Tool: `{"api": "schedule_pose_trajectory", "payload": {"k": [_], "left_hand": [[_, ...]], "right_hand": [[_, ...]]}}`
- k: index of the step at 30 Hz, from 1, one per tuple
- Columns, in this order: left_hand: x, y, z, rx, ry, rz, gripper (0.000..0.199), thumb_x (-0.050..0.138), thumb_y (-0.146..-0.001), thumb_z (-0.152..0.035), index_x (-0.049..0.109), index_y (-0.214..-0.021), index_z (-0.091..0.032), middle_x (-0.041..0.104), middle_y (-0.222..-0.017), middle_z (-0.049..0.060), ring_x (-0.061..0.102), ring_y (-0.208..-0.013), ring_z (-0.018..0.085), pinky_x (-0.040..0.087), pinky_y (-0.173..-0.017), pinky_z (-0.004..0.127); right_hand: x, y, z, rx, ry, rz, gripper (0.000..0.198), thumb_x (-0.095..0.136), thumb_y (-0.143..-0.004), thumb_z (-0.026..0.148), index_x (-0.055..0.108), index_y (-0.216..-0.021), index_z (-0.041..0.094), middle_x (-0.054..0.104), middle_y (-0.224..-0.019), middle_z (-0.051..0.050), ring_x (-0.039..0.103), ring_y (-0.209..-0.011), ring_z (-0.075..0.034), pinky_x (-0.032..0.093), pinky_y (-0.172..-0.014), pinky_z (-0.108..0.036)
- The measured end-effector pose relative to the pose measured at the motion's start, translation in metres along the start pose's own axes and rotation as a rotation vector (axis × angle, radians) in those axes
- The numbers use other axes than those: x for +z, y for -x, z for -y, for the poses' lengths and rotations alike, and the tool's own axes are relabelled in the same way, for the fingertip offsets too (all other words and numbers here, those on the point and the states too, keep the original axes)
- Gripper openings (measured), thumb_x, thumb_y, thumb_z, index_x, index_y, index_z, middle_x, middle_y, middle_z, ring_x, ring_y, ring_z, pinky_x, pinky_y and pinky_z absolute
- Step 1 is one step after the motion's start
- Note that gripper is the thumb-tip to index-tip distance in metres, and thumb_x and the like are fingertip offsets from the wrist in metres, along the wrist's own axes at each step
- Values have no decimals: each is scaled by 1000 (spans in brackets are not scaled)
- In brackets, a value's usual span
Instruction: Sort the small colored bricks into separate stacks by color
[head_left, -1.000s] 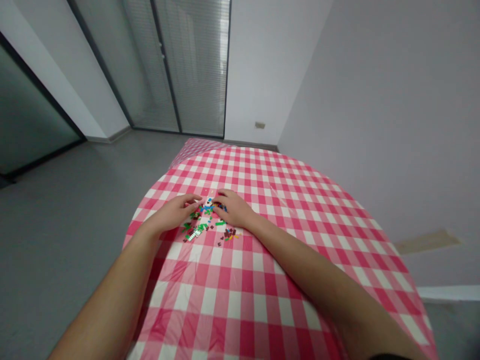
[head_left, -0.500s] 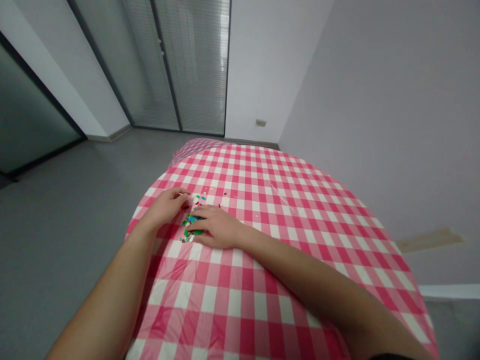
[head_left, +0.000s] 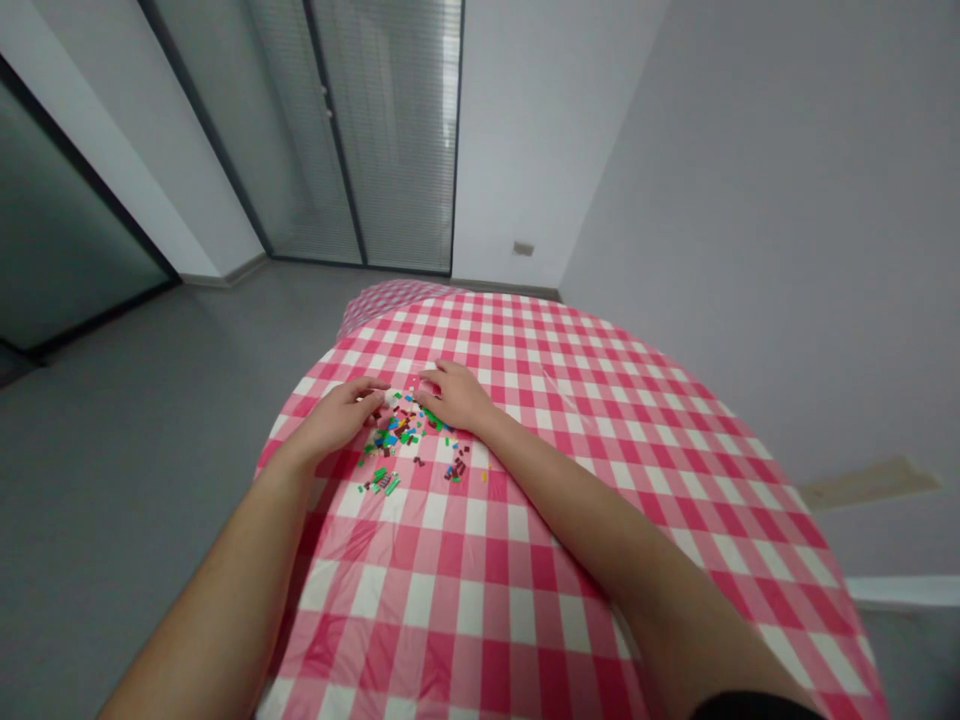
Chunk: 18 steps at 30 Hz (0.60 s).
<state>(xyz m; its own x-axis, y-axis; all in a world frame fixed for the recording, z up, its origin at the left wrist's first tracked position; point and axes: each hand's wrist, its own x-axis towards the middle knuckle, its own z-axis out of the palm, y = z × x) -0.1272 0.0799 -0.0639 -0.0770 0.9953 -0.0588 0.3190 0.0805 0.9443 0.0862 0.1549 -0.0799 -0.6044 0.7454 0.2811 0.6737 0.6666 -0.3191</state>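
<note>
Small toy building bricks in green, blue, brown and other colours lie scattered on the checked tablecloth, toward its left side. At the left edge of this spread rests my left hand, its fingers loosely bent and thumb apart. On the far right side of the bricks, my right hand is low over the cloth with fingers spread, beside a few green pieces. Nothing shows gripped in either hand. Some bricks may be hidden beneath the fingers.
The table wears a red and white checked tablecloth, creased near me. A grey wall runs along the right. Glass doors with blinds stand beyond the table, and grey floor lies to the left.
My right hand has moved away from me and slightly right, off the brick pile. More bricks now show, spread wider across the cloth. My left hand has barely moved.
</note>
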Motion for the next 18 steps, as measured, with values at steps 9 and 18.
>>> {"api": "schedule_pose_trajectory", "payload": {"k": [9,18], "left_hand": [[-6,-5,-1,58,27,-130,51,73,-70,-57,70,-104,-18,72,-90,6,66,-79,22,53,-69,31],[0,4,-3,-51,-21,-27,44,73,-73,-54,70,-100,-20,54,-54,-5,45,-43,13,31,-41,22]], "right_hand": [[6,0,56,-333,-20,137,48,63,-97,58,75,-115,16,72,-115,-13,63,-112,-28,47,-101,-42],[-11,49,29,-428,-113,125,21,58,-102,26,77,-103,18,76,-112,-11,68,-109,-22,49,-103,-40]]}}
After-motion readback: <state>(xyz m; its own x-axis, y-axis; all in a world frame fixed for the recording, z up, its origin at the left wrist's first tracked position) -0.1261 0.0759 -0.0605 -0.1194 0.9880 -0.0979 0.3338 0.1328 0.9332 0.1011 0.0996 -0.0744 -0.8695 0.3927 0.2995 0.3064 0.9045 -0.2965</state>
